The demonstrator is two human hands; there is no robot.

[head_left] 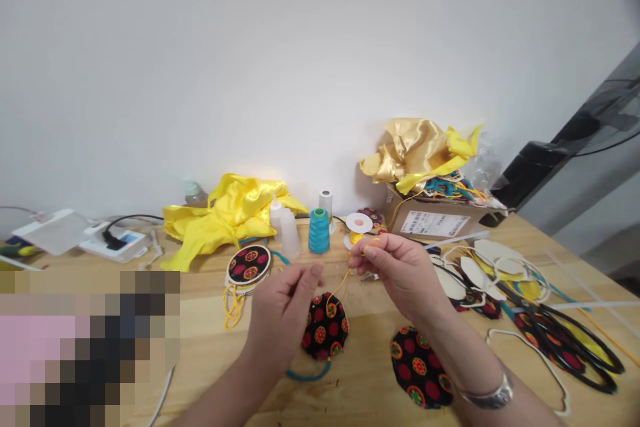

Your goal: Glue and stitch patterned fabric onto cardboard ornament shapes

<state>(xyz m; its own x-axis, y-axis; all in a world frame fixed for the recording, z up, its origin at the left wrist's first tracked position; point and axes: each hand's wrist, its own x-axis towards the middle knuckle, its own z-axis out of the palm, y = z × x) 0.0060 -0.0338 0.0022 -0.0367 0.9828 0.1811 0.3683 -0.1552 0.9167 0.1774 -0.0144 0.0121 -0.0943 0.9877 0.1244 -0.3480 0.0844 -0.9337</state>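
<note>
My left hand [283, 310] holds a round piece of black fabric [326, 327] printed with red and green circles, just above the wooden table [215, 360]. A teal cord [307, 375] hangs from its lower edge. My right hand [395, 270] pinches a thin yellow cord [340, 285] that runs down to the fabric piece. A second round piece of the same fabric [417, 367] lies flat under my right forearm.
A teal thread cone [319, 230], white bottles [289, 232], a yellow ribbon spool [359, 227] and yellow satin cloth [233, 210] stand behind. A cardboard box [440, 220] holds gold fabric. Black scissors [565, 340] and oval cutouts [480, 270] lie right. A fabric-covered oval [249, 265] lies left.
</note>
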